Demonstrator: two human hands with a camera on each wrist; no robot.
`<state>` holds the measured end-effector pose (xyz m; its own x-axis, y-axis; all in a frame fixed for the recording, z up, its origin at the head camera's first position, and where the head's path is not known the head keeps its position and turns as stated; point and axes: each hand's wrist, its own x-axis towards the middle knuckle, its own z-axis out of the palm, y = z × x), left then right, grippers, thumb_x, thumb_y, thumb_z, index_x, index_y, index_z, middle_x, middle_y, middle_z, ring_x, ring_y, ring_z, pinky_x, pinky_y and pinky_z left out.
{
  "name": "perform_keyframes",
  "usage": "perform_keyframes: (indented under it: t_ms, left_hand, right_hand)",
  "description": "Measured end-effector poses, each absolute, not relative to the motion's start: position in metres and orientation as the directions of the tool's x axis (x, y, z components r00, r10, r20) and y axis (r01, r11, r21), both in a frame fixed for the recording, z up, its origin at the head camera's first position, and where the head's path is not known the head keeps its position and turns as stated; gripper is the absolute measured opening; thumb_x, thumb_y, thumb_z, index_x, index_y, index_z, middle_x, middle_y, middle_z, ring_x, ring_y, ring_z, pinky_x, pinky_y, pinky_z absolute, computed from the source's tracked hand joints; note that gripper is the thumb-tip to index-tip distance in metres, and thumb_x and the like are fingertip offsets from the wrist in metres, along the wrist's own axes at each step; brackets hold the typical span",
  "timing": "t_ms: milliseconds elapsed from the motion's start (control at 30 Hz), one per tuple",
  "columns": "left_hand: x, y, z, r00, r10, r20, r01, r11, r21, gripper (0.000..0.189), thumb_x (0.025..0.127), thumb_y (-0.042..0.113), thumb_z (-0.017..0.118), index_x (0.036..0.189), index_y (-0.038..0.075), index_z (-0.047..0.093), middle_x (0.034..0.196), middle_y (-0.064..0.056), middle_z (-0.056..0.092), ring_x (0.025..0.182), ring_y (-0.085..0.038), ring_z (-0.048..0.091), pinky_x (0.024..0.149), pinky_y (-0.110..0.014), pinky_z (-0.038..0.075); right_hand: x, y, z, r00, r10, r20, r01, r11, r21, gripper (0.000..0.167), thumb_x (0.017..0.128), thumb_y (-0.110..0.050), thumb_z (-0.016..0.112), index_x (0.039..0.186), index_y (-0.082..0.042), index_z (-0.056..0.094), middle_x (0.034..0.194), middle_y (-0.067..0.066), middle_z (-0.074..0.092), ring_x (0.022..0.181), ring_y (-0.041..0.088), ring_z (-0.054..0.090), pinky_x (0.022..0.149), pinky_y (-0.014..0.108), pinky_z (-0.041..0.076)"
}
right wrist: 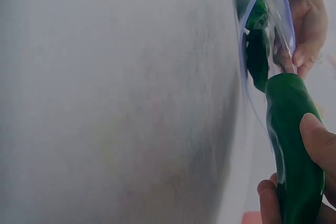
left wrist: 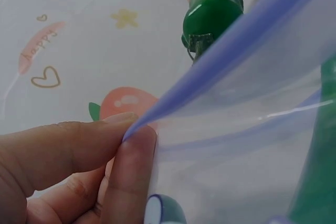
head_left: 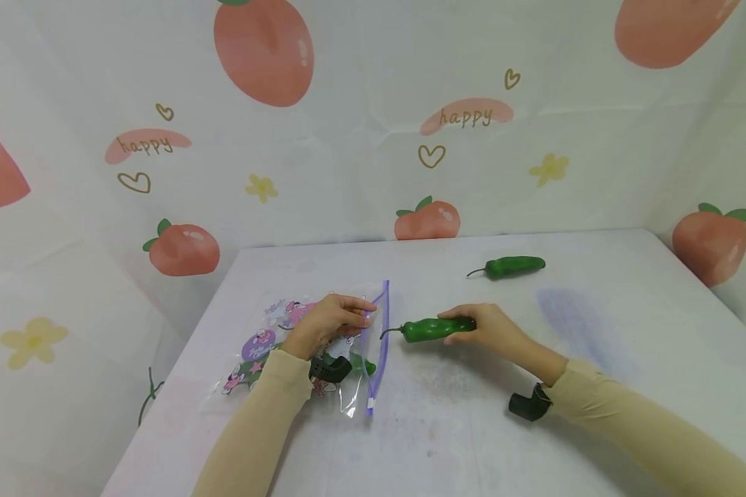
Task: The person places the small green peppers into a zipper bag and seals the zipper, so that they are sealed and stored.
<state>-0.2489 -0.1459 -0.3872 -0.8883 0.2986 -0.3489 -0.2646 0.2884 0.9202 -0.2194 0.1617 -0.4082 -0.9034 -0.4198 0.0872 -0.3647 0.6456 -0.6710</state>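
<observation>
Bench edges: the bench (head_left: 447,449) meets the printed cloth (head_left: 342,172) at its far edge; its near edge is out of the head view.
Open room: bench surface spreads from the right hand (head_left: 494,333) to the right edge, marked by a bluish stain (head_left: 572,324).
Bag: lies at the left of the bench, its purple-rimmed mouth facing right; the bag (head_left: 267,345) has its slider (head_left: 371,402) at the near end.
Left hand: the left hand (head_left: 331,319) pinches the bag's rim between thumb and finger.
Right hand: grasps the pepper's blunt end, thumb opposite fingers.
Held pepper: just right of the mouth; the held pepper (head_left: 431,330) lies roughly level, long axis left to right, stem pointing left at the rim.
Spare pepper: farther back, well apart; the spare pepper (head_left: 514,267) also points its stem left.
Hard to see: whether the stem has entered the bag; the count of bagged peppers (right wrist: 257,59), partly hidden by print and hand.
</observation>
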Motion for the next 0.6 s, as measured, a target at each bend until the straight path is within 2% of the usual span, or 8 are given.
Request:
perform_keyframes:
  t_ms: [367,600]
  left_hand:
    - [-0.248,-0.146,-0.388,-0.89,0.305,-0.34,-0.257,0.282,0.924,0.038,0.086,0.0,0.069,0.122,-0.007,0.062,0.088,-0.001,0.061,0.075,-0.01,0.057,0.07,-0.02,0.055]
    - [-0.248,-0.146,-0.388,-0.887,0.314,-0.339,-0.253,0.284,0.925,0.038,0.086,0.001,0.068,0.123,-0.007,0.061,0.085,0.0,0.058,0.069,-0.008,0.057,0.065,-0.019,0.052]
  right_hand:
    - [-0.215,0.151,-0.415,-0.875,-0.476,0.095,-0.411,0.624,-0.664,0.042,0.079,-0.026,0.08,0.116,-0.01,0.071,0.114,0.007,0.07,0.105,0.024,0.063,0.092,0.044,0.051]
    - [-0.215,0.142,-0.417,-0.862,-0.495,0.109,-0.433,0.606,-0.668,0.041,0.079,-0.027,0.08,0.115,-0.01,0.072,0.112,0.006,0.071,0.102,0.021,0.064,0.091,0.042,0.051]
